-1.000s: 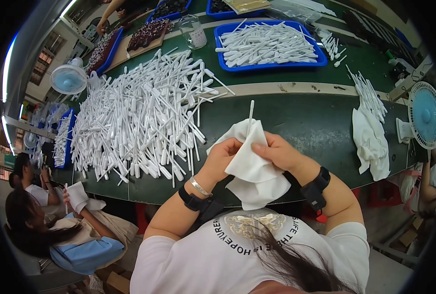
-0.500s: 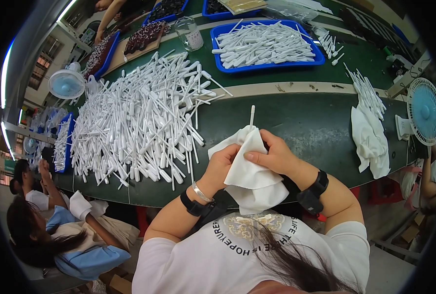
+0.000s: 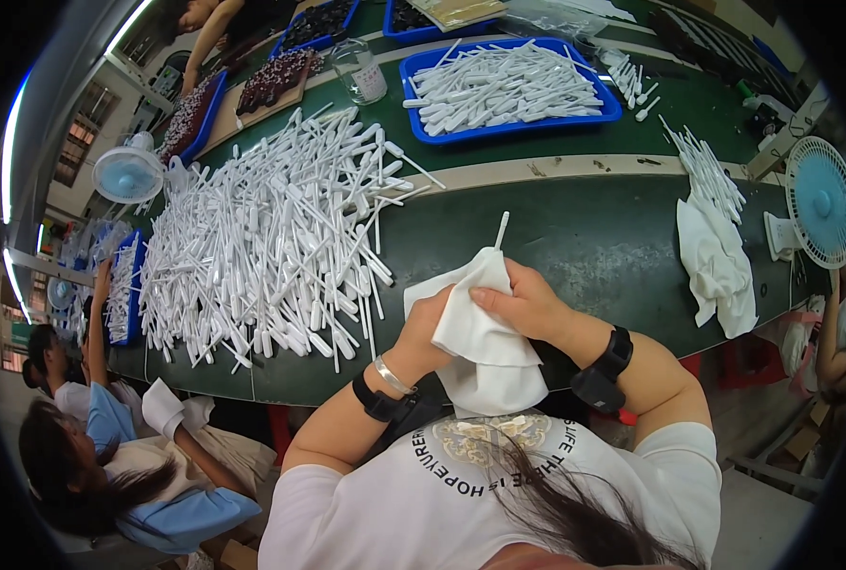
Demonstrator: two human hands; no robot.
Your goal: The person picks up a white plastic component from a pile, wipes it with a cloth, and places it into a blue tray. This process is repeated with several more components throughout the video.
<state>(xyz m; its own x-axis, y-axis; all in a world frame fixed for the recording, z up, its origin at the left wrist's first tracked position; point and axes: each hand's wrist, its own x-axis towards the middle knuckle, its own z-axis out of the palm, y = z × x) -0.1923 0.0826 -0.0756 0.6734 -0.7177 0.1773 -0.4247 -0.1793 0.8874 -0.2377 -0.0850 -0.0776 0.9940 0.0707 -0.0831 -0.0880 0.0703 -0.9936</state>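
A white cloth (image 3: 485, 328) is bunched between my hands in front of my chest. Out of its top pokes the thin end of a white stick (image 3: 503, 230); the rest of it is hidden in the folds. My left hand (image 3: 431, 328) is closed on the cloth's left side. With thumb and fingers, my right hand (image 3: 528, 302) pinches the cloth around the stick from the right. To the left of my hands lies a large heap of similar white sticks (image 3: 261, 242), each with one wider end. A blue tray (image 3: 513, 133) farther back is full of them.
At the right, a second white cloth (image 3: 718, 271) lies by a small pile of white sticks (image 3: 703, 176). Fans stand at the right (image 3: 822, 201) and left (image 3: 128, 176). A glass jar (image 3: 364, 81) is behind the heap. Co-workers sit at left; one person (image 3: 114, 475) holds white cloth.
The stick's exposed end has shifted slightly right and now tilts rightward. My hands have turned the cloth a little. At the left, a co-worker's arm has reached up toward a blue tray.
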